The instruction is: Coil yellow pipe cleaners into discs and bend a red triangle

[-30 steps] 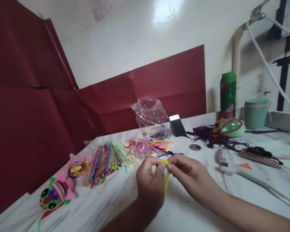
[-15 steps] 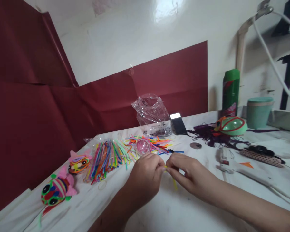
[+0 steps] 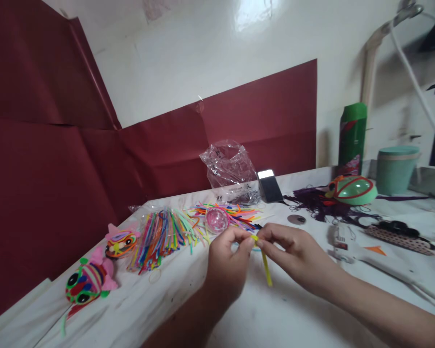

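Note:
Between the fingertips of both hands is a yellow pipe cleaner [image 3: 267,269], bent near its top, with one straight end hanging down. My left hand [image 3: 229,258] pinches it from the left with thumb and forefinger. From the right, my right hand [image 3: 288,249] pinches the same piece close by. Just behind the hands lie loose coloured pipe cleaners [image 3: 241,215] and a clear pink-tinted plastic dome [image 3: 216,220]. To their left is a plastic bag of pipe cleaners [image 3: 163,237].
Two fish-like pipe-cleaner figures [image 3: 89,282] stand at the left. Behind are a crumpled clear bag [image 3: 228,166] and a phone [image 3: 270,187]. Rightward lie a glue gun [image 3: 380,266], an orange triangle [image 3: 376,250], a dotted case [image 3: 398,238], purple threads [image 3: 313,203] and a green dome figure [image 3: 357,190].
Both hands have risen slightly and tipped, and more of the yellow pipe cleaner now shows, its bend and hanging end in plain sight. The view has shifted a little left.

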Action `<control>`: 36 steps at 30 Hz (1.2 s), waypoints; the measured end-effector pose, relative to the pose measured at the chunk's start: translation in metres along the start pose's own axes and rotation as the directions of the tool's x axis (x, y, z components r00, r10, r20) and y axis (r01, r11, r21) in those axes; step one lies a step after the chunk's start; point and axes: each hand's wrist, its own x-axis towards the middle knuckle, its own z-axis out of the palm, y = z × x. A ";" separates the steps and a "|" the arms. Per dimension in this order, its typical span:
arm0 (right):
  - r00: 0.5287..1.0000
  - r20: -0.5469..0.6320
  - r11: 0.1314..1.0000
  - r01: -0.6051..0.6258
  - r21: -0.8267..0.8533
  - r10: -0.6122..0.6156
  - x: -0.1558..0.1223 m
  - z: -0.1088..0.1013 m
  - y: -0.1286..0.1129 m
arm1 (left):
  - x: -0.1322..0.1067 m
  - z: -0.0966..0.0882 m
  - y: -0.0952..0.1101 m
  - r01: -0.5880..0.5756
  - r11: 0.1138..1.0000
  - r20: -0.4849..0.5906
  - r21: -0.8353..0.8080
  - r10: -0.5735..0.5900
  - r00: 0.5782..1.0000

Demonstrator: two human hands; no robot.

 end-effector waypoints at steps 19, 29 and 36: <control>0.998 -0.004 0.995 -0.066 0.069 0.067 -0.002 0.005 -0.002 | -0.002 0.001 -0.004 -0.006 0.999 -0.055 -0.042 0.004 0.999; 0.992 0.126 0.995 0.020 -0.094 -0.008 0.003 -0.004 -0.003 | 0.008 -0.021 0.009 -0.264 0.902 0.242 0.341 0.187 0.952; 0.995 0.094 0.992 0.044 -0.119 -0.033 0.002 -0.004 -0.003 | 0.009 -0.024 0.008 -0.406 0.816 0.301 0.412 0.299 0.906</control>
